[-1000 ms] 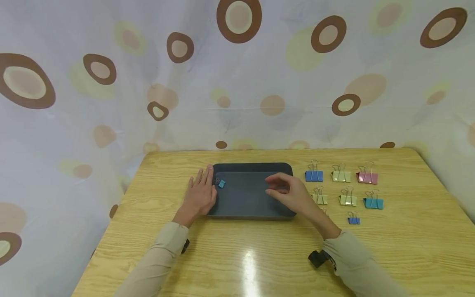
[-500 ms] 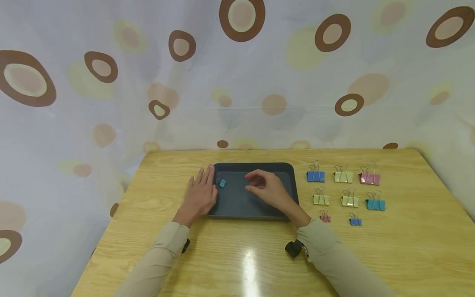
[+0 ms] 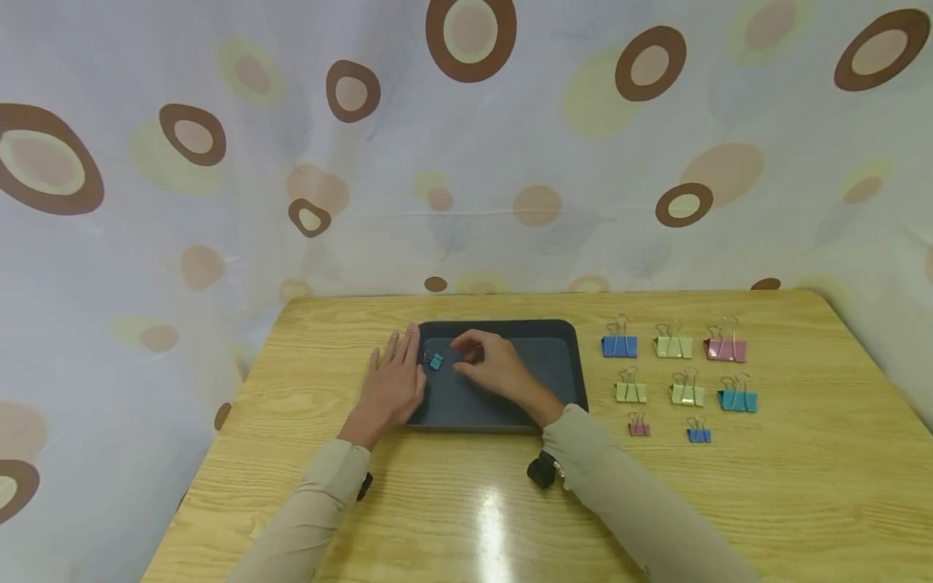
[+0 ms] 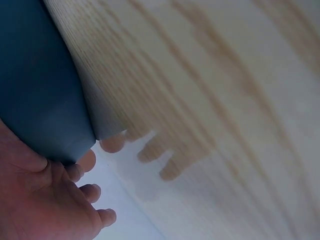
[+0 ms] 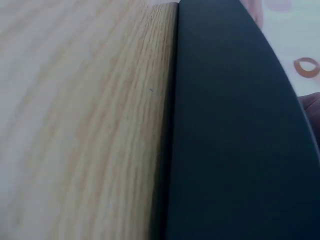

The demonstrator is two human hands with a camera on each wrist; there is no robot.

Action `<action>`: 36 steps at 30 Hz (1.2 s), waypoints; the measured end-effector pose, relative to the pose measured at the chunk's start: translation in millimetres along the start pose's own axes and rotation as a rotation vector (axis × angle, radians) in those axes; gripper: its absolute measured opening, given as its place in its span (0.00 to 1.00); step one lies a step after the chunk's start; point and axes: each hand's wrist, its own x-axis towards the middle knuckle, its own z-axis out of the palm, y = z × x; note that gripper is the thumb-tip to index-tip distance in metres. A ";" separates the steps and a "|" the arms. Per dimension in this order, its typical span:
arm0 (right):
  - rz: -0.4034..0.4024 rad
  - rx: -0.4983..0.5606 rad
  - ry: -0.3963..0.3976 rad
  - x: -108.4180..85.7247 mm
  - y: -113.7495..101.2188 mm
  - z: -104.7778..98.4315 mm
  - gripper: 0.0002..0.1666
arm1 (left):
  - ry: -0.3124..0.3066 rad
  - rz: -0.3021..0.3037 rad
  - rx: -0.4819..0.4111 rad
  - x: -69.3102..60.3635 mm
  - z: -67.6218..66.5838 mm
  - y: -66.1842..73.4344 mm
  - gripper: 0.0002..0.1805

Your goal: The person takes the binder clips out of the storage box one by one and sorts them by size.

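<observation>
A dark grey tray (image 3: 503,413) lies on the wooden table, with one small teal binder clip (image 3: 436,361) inside near its left wall. My left hand (image 3: 394,385) rests along the tray's left side, fingers straight; the left wrist view shows the same hand (image 4: 50,200) touching the tray wall (image 4: 40,90). Over the tray, just right of the teal clip, hovers my right hand (image 3: 492,364). Its thumb and fingers are bent but apart, with a gap to the clip and nothing seen between them. In the right wrist view, the tray's outer wall (image 5: 230,125) hides most of that hand.
Right of the tray, binder clips stand in rows: a blue clip (image 3: 619,346), a pink clip (image 3: 726,350), a larger teal clip (image 3: 738,401), a small pink clip (image 3: 639,425), a small blue clip (image 3: 698,432) and several pale yellow ones. A patterned cloth (image 3: 481,162) hangs behind the table.
My right hand has moved left across the tray, from its right side to beside the small teal clip. The left hand and the clips have stayed in place.
</observation>
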 end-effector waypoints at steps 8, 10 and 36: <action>0.020 -0.048 -0.019 18.2 5.5 13.3 0.17 | 0.000 -0.004 -0.007 1.0 0.5 0.7 0.35; 0.029 -0.055 -0.038 22.0 5.3 16.3 0.17 | 0.004 -0.004 -0.008 0.8 0.3 1.3 0.35; -0.029 -0.203 -0.001 31.0 1.3 32.7 0.08 | 0.002 0.000 -0.027 -0.2 -2.9 1.4 0.35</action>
